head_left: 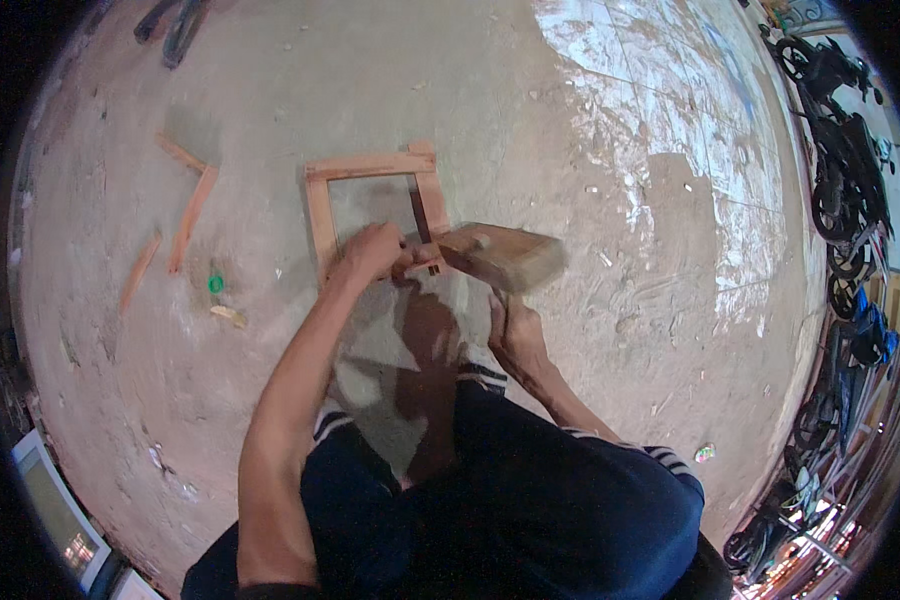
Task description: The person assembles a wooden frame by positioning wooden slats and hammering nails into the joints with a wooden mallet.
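Note:
A rectangular wooden frame point(370, 164) lies flat on the floor in front of me, its far corners overlapping. At its near side my left hand point(373, 250) is closed on the frame, close to the near right corner. My right hand point(518, 330) grips the handle of a wooden mallet point(510, 255). The mallet's blocky head is slightly blurred and hangs just right of that corner. I cannot tell whether the head touches the wood. My left fingers partly hide the frame's near rail.
Loose wooden strips point(192, 222) lie on the floor to the left, near a green ring-like piece point(216, 284) and a small wood scrap point(229, 316). White patches mark the floor at upper right. Motorbikes point(832, 195) stand along the right edge.

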The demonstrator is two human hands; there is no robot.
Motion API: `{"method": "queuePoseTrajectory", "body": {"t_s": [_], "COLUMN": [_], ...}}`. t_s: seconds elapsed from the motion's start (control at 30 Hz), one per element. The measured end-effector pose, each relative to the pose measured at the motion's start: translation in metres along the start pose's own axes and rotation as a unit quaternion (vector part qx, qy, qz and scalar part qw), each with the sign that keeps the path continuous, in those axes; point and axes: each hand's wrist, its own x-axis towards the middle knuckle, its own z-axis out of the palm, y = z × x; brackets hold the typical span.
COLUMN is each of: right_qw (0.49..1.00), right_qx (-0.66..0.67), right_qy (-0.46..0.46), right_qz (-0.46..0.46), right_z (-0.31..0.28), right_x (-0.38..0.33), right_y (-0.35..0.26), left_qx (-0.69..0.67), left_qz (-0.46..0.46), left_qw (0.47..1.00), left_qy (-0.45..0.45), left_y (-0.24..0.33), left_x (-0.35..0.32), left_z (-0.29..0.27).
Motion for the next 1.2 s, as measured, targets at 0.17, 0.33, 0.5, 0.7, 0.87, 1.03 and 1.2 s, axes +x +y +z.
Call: {"method": "queuePoseTrajectory", "body": {"t_s": [0.17, 0.33, 0.5, 0.7, 0.87, 1.03, 1.2], "right_qw": [0.999, 0.953, 0.999, 0.952, 0.924, 0.921, 0.919], "right_qx": [-0.019, -0.059, 0.04, 0.226, 0.279, 0.287, 0.296], "right_qy": [0.0, 0.121, 0.012, 0.154, 0.201, 0.202, 0.194], "right_qz": [-0.045, -0.273, 0.016, 0.137, 0.163, 0.169, 0.172], "right_z": [0.004, -0.005, -0.008, -0.02, -0.022, -0.022, -0.02], "right_x": [-0.001, -0.008, -0.007, -0.018, -0.026, -0.026, -0.024], "right_y": [0.0, -0.003, -0.015, -0.024, -0.015, -0.011, -0.013], "left_qx": [0.019, 0.009, 0.046, 0.088, 0.081, 0.028, 0.027], "left_qz": [-0.016, 0.023, 0.027, 0.153, 0.177, 0.279, 0.367], "left_qw": [0.999, 0.998, 0.998, 0.969, 0.974, 0.947, 0.899], "left_qy": [-0.033, 0.054, 0.035, 0.171, 0.12, 0.158, 0.236], "left_y": [0.007, 0.007, 0.008, 0.02, 0.02, 0.015, 0.021], "left_x": [-0.006, -0.009, -0.012, -0.038, -0.038, -0.05, -0.068], "left_z": [-0.005, -0.003, 0.001, 0.02, 0.017, 0.001, -0.029]}}
